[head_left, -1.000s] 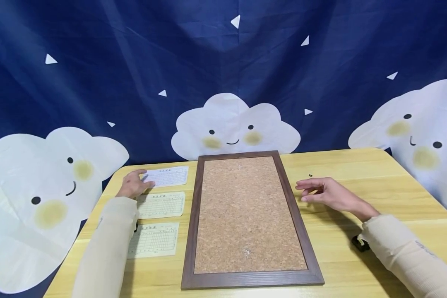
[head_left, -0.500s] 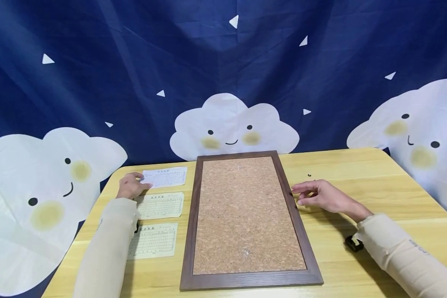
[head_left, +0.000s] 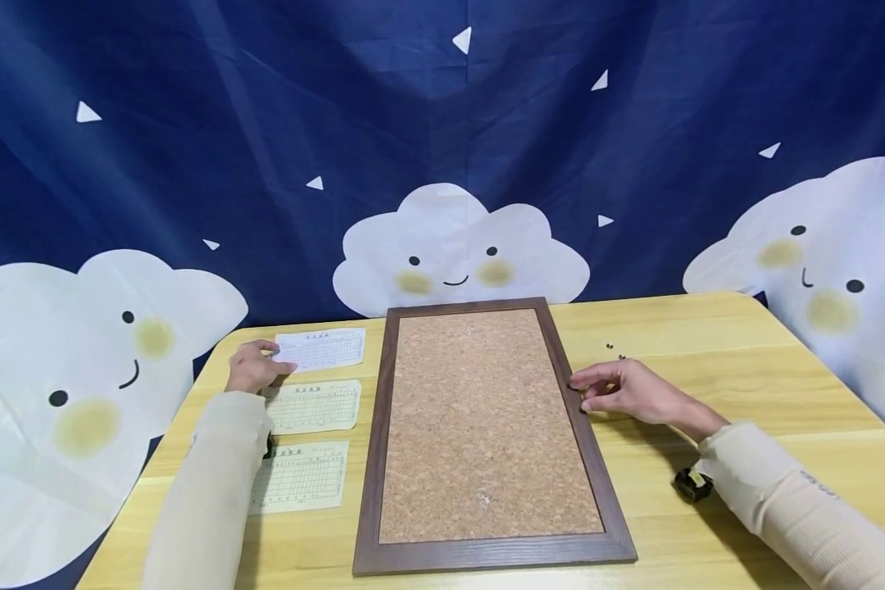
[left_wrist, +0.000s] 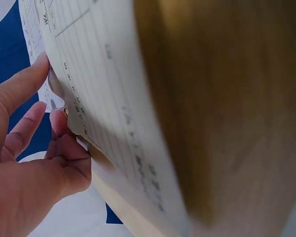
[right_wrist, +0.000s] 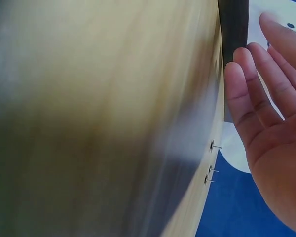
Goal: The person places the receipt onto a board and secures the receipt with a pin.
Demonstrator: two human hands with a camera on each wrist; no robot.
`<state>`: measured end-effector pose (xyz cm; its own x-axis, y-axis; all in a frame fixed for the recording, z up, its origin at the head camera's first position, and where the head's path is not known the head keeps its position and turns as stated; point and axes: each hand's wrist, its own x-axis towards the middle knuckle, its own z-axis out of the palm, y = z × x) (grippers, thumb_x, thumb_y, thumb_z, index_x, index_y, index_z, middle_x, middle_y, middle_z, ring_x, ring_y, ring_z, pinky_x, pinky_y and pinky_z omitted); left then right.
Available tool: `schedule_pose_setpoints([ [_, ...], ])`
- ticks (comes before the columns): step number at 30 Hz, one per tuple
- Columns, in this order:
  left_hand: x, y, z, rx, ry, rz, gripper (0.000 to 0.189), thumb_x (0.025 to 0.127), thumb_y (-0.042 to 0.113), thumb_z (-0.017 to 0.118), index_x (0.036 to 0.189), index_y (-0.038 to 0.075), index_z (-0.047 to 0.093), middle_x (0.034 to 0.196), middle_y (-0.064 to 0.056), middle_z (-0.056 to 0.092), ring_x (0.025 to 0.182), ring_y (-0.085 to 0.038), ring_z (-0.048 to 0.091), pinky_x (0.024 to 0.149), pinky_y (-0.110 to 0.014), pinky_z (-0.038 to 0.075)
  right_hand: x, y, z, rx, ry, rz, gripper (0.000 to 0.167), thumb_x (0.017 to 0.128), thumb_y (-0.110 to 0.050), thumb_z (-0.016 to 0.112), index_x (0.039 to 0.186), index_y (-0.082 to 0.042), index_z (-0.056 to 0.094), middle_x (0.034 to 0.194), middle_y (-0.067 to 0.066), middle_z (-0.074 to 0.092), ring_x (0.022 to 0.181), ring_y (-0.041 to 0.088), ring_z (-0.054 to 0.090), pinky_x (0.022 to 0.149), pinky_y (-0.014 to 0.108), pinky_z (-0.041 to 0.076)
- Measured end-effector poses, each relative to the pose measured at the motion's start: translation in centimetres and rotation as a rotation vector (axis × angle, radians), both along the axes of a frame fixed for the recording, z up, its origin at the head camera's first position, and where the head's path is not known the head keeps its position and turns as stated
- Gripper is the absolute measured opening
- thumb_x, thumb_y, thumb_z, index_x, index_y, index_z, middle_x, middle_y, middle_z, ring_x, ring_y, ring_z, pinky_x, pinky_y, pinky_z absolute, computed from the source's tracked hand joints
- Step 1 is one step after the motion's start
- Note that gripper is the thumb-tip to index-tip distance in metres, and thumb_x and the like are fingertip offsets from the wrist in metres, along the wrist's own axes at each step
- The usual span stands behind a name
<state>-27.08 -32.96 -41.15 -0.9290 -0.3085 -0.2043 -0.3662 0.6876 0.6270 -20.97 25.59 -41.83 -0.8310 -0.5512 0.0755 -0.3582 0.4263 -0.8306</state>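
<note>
Three printed slips (head_left: 315,407) lie left of the framed corkboard (head_left: 487,426), left hand (head_left: 254,367) loosely spread at far slip (head_left: 323,350), right hand (head_left: 634,392) relaxed, empty by board edge; likely positioning, next calls for clean pinch.

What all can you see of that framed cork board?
The cork board is a long rectangle of speckled tan, cork-like material, bordered by a dark brown, wood-like frame. Whitish marks spot its near and far ends. It lies flat on the table, short side nearest, right of the paper slips. The right grip is at its right edge; whether they touch is unclear.
</note>
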Motion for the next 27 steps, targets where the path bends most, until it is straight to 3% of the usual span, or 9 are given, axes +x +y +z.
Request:
schedule_pose_setpoints([
  [6,0.0,0.15,0.34,0.016,-0.006,0.013,0.054,0.088,0.012,0.075,0.133,-0.005,0.049,0.12,-0.027,0.058,0.097,-0.031,0.059,0.083,-0.041,0.047,-0.17,0.09,-0.17,-0.006,-0.011,0.011,0.038,0.085,0.0,0.077,0.12,0.011,0.065,0.116,0.026,0.067,0.094,0.016,0.069,0.077,0.024,0.056],
  [11,0.09,0.35,0.45,-0.03,0.006,-0.005,0.044,0.09,0.013,0.073,0.127,-0.003,0.054,0.121,-0.023,0.053,0.102,-0.033,0.05,0.086,-0.043,0.044,-0.25,0.16,-0.18,-0.007,-0.021,0.02,0.037,0.086,0.002,0.075,0.12,0.012,0.064,0.117,0.027,0.067,0.097,0.016,0.07,0.079,0.026,0.056],
  [21,0.04,0.41,0.16,0.017,0.019,-0.007,0.041,0.091,0.007,0.069,0.128,-0.005,0.055,0.118,-0.027,0.057,0.102,-0.034,0.058,0.086,-0.043,0.048,0.09,0.04,-0.13,-0.002,-0.039,0.02,0.038,0.087,0.001,0.075,0.121,0.013,0.063,0.118,0.027,0.066,0.102,0.028,0.069,0.08,0.026,0.056],
  [27,0.17,0.36,0.17,0.003,0.072,-0.006,0.038,0.094,0.007,0.064,0.128,-0.009,0.058,0.127,-0.03,0.055,0.113,-0.037,0.053,0.093,-0.045,0.045,-0.09,-0.1,-0.19,0.004,-0.026,0.03,0.035,0.087,0.003,0.074,0.119,0.012,0.064,0.117,0.027,0.066,0.101,0.028,0.07,0.079,0.026,0.057],
])
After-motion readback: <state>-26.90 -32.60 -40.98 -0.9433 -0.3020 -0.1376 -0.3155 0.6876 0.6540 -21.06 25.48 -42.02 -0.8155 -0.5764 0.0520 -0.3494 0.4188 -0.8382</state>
